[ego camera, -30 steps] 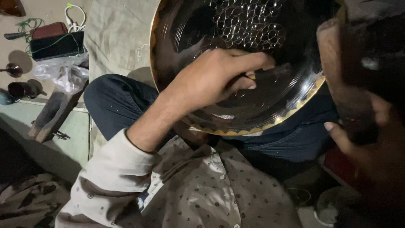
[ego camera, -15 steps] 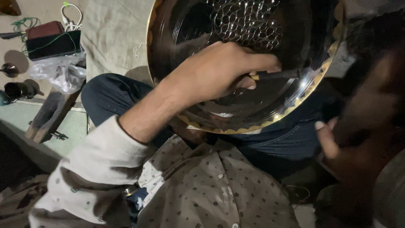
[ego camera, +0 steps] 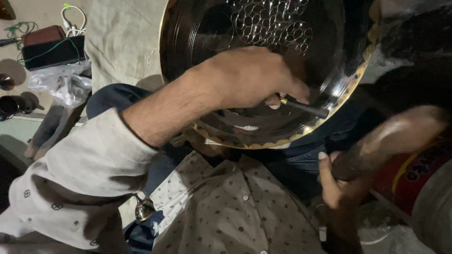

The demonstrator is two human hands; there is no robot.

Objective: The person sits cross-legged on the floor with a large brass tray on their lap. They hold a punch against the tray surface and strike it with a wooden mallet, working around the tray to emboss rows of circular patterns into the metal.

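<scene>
The large dark metal dish [ego camera: 216,51] rests tilted against the person's lap, its hollow face turned up toward the camera, with a scalloped golden rim and a patch of looped, chased pattern [ego camera: 270,21] near the top of the bowl. A thin dark punch [ego camera: 303,107] lies across the inside of the dish at about 4 o'clock from its centre; its long axis runs from upper left to lower right, the far tip pointing toward the rim at roughly 4 o'clock and ending just short of it.

The left hand [ego camera: 245,77] is closed around the upper end of the punch, fingers curled tight, so only the lower part of the shaft shows past the knuckles (whether the tip actually touches the metal cannot be told). This hand is the nearer one to the dish, lying over its lower half.

The right hand [ego camera: 336,186] sits well outside the rim, at about 5 o'clock from the punch, wrapped around the handle of a wooden mallet [ego camera: 395,136], which is blurred and slants up to the right.

Farther out, at 9 to 10 o'clock, a crumpled plastic bag [ego camera: 59,84] and a dark box [ego camera: 52,49] lie on the floor.
</scene>
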